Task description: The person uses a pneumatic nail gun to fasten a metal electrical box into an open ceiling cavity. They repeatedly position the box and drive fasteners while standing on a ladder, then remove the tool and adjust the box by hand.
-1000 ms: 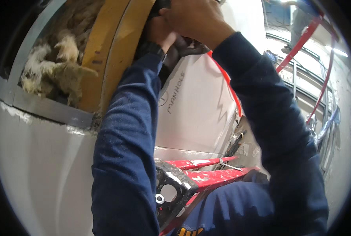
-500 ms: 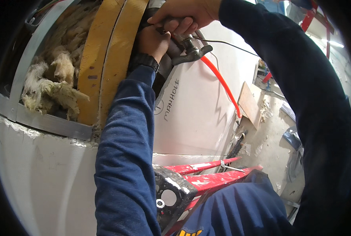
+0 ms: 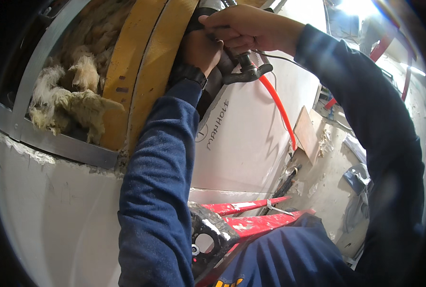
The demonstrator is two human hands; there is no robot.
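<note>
Step in hand looks like fixing/fastening at top of wall opening w/ a handheld tool. Right hand (image 3: 244,28) clenched round dark tool (image 3: 241,67) from above; left hand (image 3: 201,50) closed on its body from below, wrist w/ black watch (image 3: 189,74). Tool sits between both hands, pressed by yellow duct (image 3: 150,71); orange hose (image 3: 277,103) trails down-right. Next move prob needs steady 2-hand hold, tip kept on the spot. Insulation (image 3: 72,103) left, red ladder (image 3: 251,222) below.

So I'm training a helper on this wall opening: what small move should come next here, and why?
Probably ease the tool a little further in beside the yellow duct. Both the left hand and the right hand already grip it at the opening's edge, with its orange hose hanging free.
</note>
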